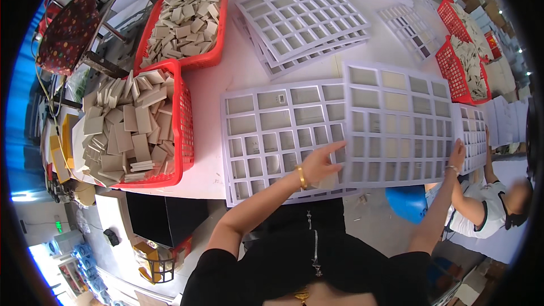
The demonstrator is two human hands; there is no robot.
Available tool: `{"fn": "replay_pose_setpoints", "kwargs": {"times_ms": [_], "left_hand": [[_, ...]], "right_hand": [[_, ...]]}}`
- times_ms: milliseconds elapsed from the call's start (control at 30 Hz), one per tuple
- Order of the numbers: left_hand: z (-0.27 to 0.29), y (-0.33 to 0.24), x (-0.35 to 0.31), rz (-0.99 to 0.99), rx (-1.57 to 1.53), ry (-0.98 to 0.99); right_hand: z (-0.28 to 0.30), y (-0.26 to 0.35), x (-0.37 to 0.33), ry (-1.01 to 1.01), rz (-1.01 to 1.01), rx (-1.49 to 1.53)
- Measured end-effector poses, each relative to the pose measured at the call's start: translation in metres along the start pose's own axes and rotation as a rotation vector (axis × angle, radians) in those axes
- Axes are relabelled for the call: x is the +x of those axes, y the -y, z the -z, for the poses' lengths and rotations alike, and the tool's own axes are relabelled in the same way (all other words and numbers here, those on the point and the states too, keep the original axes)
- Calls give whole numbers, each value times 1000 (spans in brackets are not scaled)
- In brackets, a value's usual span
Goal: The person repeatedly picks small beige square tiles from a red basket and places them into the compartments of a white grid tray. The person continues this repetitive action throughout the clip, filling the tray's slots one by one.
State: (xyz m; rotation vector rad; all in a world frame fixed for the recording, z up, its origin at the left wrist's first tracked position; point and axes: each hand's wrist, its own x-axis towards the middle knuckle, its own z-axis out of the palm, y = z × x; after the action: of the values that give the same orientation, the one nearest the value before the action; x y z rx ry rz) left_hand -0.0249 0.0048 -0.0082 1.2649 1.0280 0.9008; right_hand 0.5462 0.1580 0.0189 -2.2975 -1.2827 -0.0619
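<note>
White surface (207,102) carries my top grid tray (347,122). Left fingers (335,148) spread at its left edge; right fingers (459,147) meet its right edge, grip unclear. Red baskets (187,136) stand left of that tray, a co-worker (470,212) right.
</note>
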Motion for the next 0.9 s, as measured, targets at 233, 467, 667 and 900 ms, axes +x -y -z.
{"fn": "replay_pose_setpoints", "kwargs": {"times_ms": [233,467,667,900], "left_hand": [[-7,11,1,76,-359,-325],[41,14,-19,105,-671,-743],[56,16,-34,10,-888,-836],[58,-1,-46,-101,-1137,-736]], "right_hand": [[1,85,-40,-125,566,147],[-31,299,-281,1003,679,628],[-54,362,-362,1240,765,765],[-61,373,-379,1290,319,938]]}}
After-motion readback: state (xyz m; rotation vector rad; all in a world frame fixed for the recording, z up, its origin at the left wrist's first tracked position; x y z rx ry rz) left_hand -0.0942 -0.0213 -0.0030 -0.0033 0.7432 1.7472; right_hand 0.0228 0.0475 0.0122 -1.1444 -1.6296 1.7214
